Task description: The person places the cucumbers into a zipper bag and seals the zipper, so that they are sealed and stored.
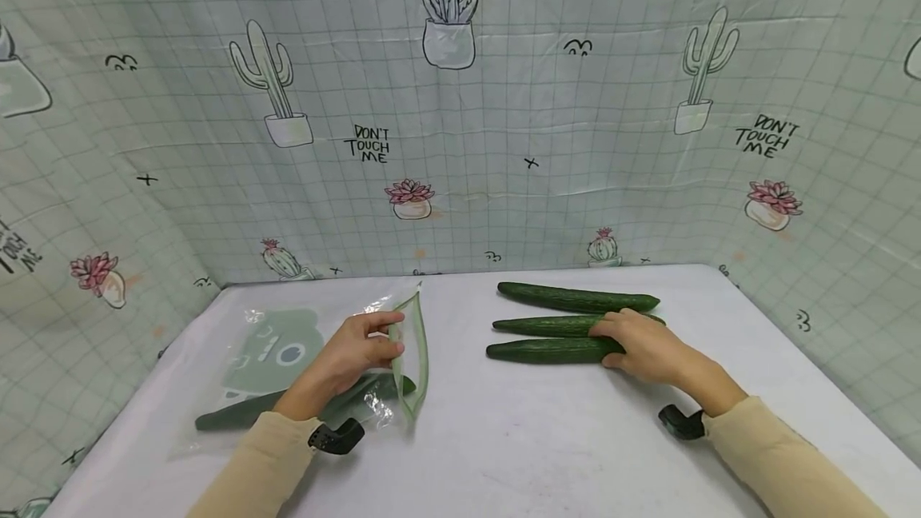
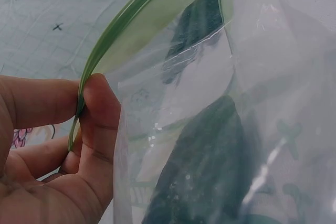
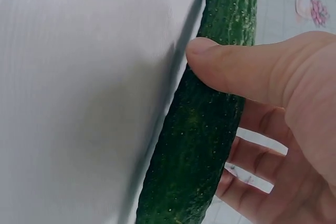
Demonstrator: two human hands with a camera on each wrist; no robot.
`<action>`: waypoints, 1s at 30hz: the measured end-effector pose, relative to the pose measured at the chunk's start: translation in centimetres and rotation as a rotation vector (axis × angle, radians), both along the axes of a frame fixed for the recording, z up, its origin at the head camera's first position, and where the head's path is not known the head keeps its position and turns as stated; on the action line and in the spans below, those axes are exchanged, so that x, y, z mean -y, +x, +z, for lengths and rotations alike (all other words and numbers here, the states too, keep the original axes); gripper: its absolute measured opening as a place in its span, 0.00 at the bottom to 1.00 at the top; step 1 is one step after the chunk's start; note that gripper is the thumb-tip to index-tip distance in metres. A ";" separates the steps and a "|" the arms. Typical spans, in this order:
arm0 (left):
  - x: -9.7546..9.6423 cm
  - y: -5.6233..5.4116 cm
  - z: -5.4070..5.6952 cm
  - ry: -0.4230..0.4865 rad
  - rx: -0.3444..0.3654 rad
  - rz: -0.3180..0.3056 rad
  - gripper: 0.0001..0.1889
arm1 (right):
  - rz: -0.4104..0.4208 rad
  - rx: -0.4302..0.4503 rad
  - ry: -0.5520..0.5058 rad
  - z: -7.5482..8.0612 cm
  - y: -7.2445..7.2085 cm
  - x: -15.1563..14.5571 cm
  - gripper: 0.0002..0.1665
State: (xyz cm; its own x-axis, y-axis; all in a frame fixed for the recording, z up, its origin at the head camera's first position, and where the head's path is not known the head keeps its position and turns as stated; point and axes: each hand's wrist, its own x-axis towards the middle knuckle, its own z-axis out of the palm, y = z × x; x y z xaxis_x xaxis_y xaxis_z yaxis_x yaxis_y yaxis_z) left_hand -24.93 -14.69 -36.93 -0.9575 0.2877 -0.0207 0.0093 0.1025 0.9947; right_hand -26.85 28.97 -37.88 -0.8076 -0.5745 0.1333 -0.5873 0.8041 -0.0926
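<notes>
left hand (image 1: 351, 354) pinches bag rim (image 1: 424, 354); right hand (image 1: 640, 346) grips nearest cucumber (image 1: 547, 351), probably stiff, fairly light, best held mid-body

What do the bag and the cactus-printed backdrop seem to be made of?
The bag looks like thin, glossy, mostly clear plastic: it creases, glints and shows a cucumber through it. The backdrop seems a thin sheet with faint sheen and wrinkles, perhaps plastic or coated cloth; I cannot tell which.
</notes>
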 end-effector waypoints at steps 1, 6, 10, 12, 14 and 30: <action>0.0 0.0 0.0 0.001 0.000 0.000 0.32 | 0.004 -0.008 -0.001 0.0 0.1 0.2 0.24; 0.0 0.0 -0.1 0.002 -0.005 -0.004 0.32 | 0.038 -0.025 -0.020 -0.3 0.4 1.7 0.23; -0.1 0.0 -0.2 -0.003 0.003 -0.002 0.32 | 0.061 -0.008 -0.045 -0.5 0.4 3.2 0.23; -0.1 0.0 -0.3 -0.008 0.006 0.001 0.32 | 0.073 -0.003 -0.059 -0.5 0.4 4.1 0.24; -0.1 -0.1 -0.3 -0.008 0.007 0.005 0.32 | 0.092 -0.005 -0.068 -0.5 0.2 4.9 0.24; -0.1 -0.1 -0.4 -0.016 -0.006 -0.006 0.32 | 0.194 -0.003 -0.057 -0.9 -1.2 10.8 0.25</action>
State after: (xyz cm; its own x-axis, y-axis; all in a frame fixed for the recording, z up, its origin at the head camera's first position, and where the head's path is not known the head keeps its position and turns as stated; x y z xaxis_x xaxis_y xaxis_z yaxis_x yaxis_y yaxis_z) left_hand -25.07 -14.64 -37.38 -0.9560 0.2929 -0.0192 0.0161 0.1179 0.9929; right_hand -28.10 18.21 -38.83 -0.6822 -0.7106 0.1723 -0.7308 0.6694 -0.1331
